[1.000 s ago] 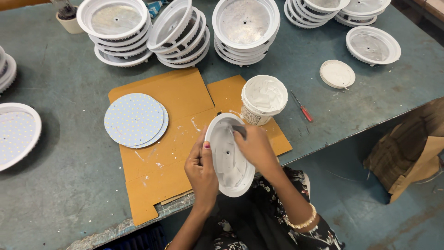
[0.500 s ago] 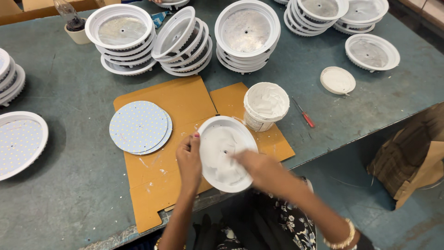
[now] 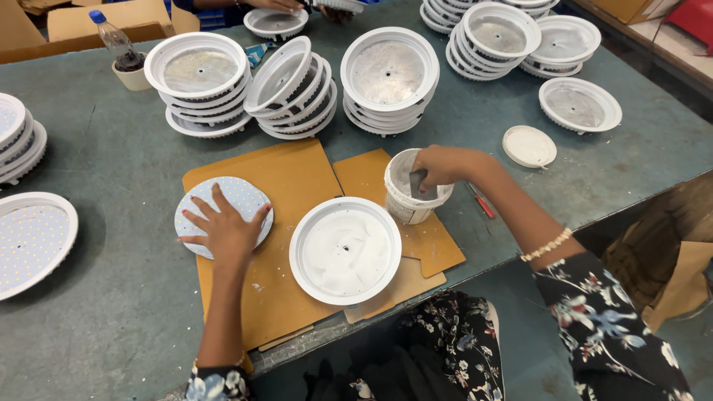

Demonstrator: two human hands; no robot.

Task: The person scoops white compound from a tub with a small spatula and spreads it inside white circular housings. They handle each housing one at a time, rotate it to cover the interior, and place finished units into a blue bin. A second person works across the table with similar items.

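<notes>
A white round lamp housing (image 3: 345, 249), its inside smeared with white paste, lies flat on brown cardboard sheets (image 3: 286, 178) near the table's front edge. My left hand (image 3: 223, 226) rests spread on a stack of round white dotted discs (image 3: 241, 194) to the housing's left. My right hand (image 3: 440, 168) holds a small grey spreader (image 3: 417, 183) down inside a white paste tub (image 3: 402, 200) just right of the housing.
Stacks of white housings (image 3: 200, 82) (image 3: 389, 78) (image 3: 500, 37) line the far side. A lone housing (image 3: 580, 104), a white lid (image 3: 529, 145), a red screwdriver (image 3: 483, 205), a lamp panel (image 3: 31, 241) and a bottle (image 3: 116, 41) stand around. Another person's hands (image 3: 278, 4) work at the far edge.
I have let go of the housing, which now lies flat. My left hand moved left onto the discs. My right hand moved right into the tub.
</notes>
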